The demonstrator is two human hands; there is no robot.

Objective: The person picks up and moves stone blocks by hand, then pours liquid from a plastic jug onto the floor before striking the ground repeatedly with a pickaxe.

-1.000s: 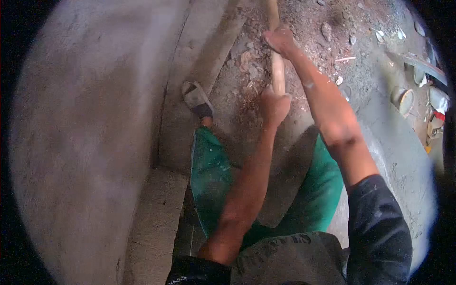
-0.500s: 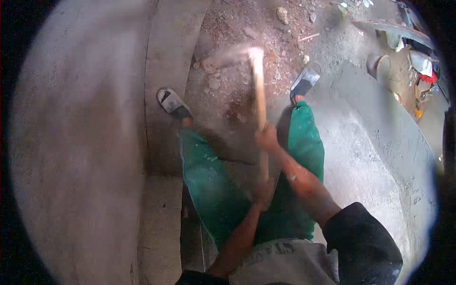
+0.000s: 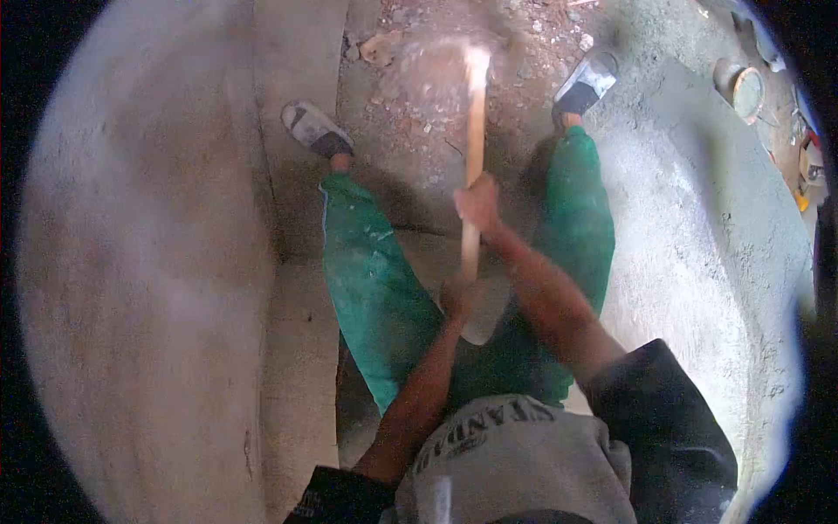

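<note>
Both my hands grip a wooden-handled digging tool (image 3: 475, 140) that points away from me between my legs. My right hand (image 3: 478, 203) is wrapped round the middle of the handle. Lower down, my left hand (image 3: 457, 299) closes on the handle near its butt end, in front of my green trousers (image 3: 374, 288). At the far end the tool's head (image 3: 449, 63) is smeared by motion, so its shape does not show. It overlaps the loose rubble and soil (image 3: 419, 127) beyond my feet.
My feet stand apart in sandals, the left sandal (image 3: 310, 127) and the right sandal (image 3: 589, 80) flanking the rubble. A concrete wall (image 3: 148, 262) rises at left. To the right lies a pale cement slope (image 3: 668, 253). A round container (image 3: 747, 93) and scattered items sit at far right.
The view has shifted, so my feet, hands and the tool sit higher in it, and more of my shirt shows. Both hands keep their grip on the handle.
</note>
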